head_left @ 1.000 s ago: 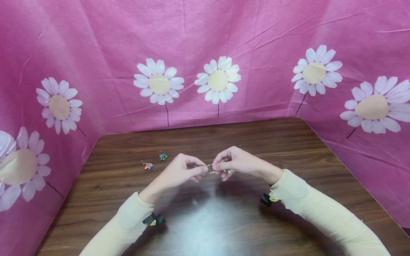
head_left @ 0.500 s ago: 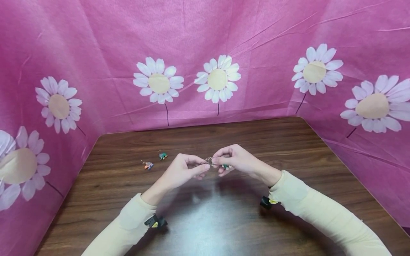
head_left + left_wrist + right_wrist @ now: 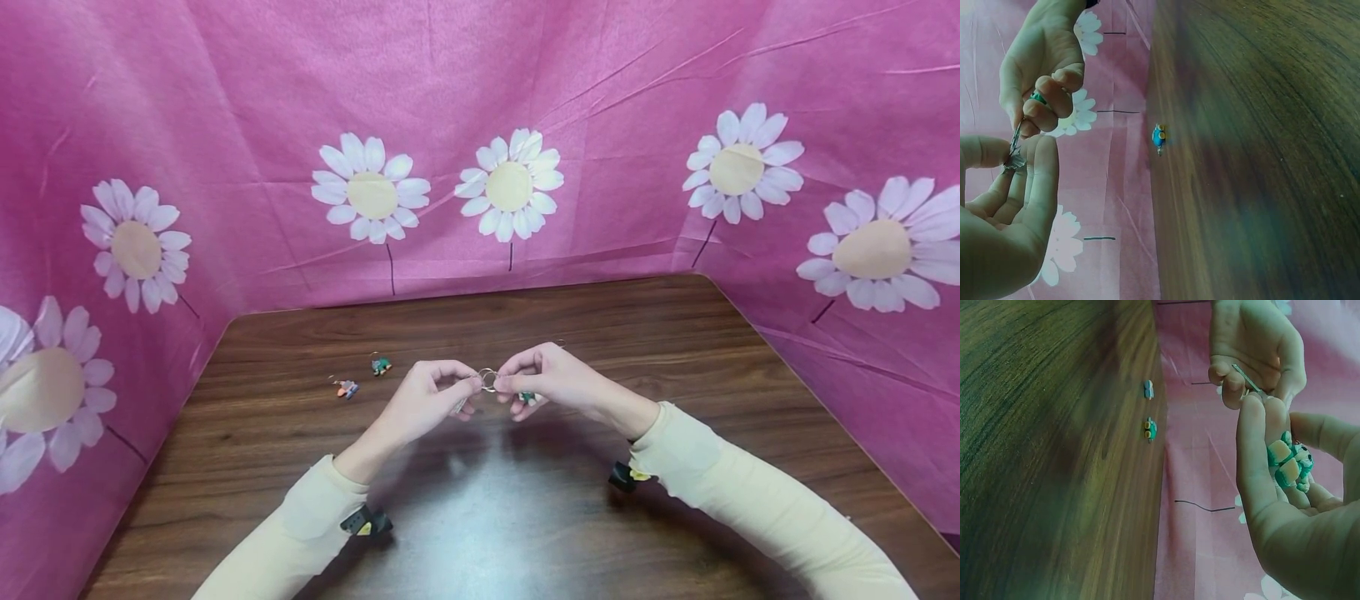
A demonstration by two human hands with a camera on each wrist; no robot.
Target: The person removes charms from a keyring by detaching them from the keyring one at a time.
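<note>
My left hand (image 3: 438, 396) and right hand (image 3: 547, 375) meet fingertip to fingertip above the table, pinching thin metal key rings (image 3: 488, 380) between them. A small green keychain figure (image 3: 1290, 464) with cream pads and black dots hangs inside my right hand's fingers, best seen in the right wrist view. Under my left thumb and fingertips, the left wrist view shows a small silvery piece (image 3: 1015, 161). From the right wrist view, a thin flat strip (image 3: 1247, 379) shows at the left fingers; I cannot tell what it is.
Left of the hands on the wooden table (image 3: 285, 467) lie a green-and-grey keychain figure (image 3: 381, 366) and an orange-and-blue one (image 3: 347, 389). Another, blue and yellow (image 3: 1159, 135), lies near the table's far edge in the left wrist view. A pink flowered cloth (image 3: 600, 67) surrounds the table.
Both hands have risen slightly toward the far side with the rings still pinched. Over the last half second the left fingertips have drawn back a little to the left.
</note>
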